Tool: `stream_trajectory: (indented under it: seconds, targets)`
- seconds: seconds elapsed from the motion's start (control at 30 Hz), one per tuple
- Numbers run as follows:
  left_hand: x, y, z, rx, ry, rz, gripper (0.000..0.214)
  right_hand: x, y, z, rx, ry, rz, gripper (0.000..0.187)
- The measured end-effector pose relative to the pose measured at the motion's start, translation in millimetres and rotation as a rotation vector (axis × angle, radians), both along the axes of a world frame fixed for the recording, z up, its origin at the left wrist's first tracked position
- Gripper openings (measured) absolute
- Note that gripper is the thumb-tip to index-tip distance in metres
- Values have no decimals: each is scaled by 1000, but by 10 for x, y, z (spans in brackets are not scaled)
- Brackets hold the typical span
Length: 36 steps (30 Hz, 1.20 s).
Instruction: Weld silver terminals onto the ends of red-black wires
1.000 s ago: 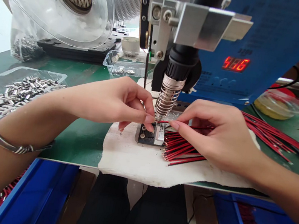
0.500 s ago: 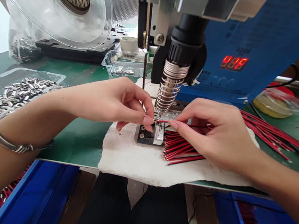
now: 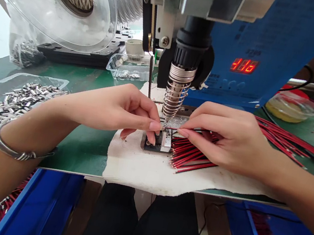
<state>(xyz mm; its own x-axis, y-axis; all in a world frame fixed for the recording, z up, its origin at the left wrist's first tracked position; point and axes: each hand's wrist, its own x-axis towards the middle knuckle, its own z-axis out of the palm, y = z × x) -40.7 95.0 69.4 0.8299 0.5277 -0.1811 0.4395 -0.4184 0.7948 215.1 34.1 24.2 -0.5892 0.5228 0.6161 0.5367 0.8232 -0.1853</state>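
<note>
My left hand (image 3: pixel 133 113) is closed in a pinch at the left of the soldering fixture; a sliver of a small metal part (image 3: pixel 162 127) shows at the fingertips, the remainder hidden. My right hand (image 3: pixel 220 134) pinches a thin red-and-black wire (image 3: pixel 171 128), whose end reaches to the metal part. Directly above this meeting point is the soldering iron (image 3: pixel 178 89), wrapped in a coil spring and pointing down. Under the fingers stands a white block (image 3: pixel 166 142) on a dark base plate. Beside it, below my right hand, lies a bundle of red-and-black wires (image 3: pixel 187 154).
A blue machine (image 3: pixel 243 35) with a red display stands behind. Small silvery cylinders (image 3: pixel 18 100) fill a clear tray at left. More wires (image 3: pixel 285 143) lie at right. A white cloth (image 3: pixel 136 170) covers the table's front; blue bins (image 3: pixel 41 198) sit below. A clear fume hood (image 3: pixel 101 16) hangs upper left.
The wire between my hands showed red before and now looks dark on its visible side. Digits on the red display have changed. Both hands stay almost in place.
</note>
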Motion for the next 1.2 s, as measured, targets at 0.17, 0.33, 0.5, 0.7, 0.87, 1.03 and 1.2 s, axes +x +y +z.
stream_trajectory:
  seconds: [0.17, 0.33, 0.5, 0.7, 0.87, 1.03, 1.2]
  targets:
    - [-26, 9, -23, 20, 14, -4, 25, -6, 1, -11, -4, -25, -9, 15]
    - [-15, 6, -26, 5, 16, -11, 27, -24, -11, -9, -43, 2, -5, 15]
    - [-10, -3, -10, -6, 34, -17, 26, -22, -12, -9, -29, -6, 21, 14]
    - [-2, -12, 7, 4, 51, -8, 26, -15, -11, -15, 7, -12, 27, 15]
    - [0, -34, 12, 3, 46, -12, 28, -20, -23, 24, 17, -15, 28, 15]
    - [16, -15, -19, 25, 75, -9, 27, 18, 0, 23, 5, -43, 53, 14]
    - [16, -3, -22, 44, 88, 15, 27, 27, 4, 24, 5, -47, 71, 14]
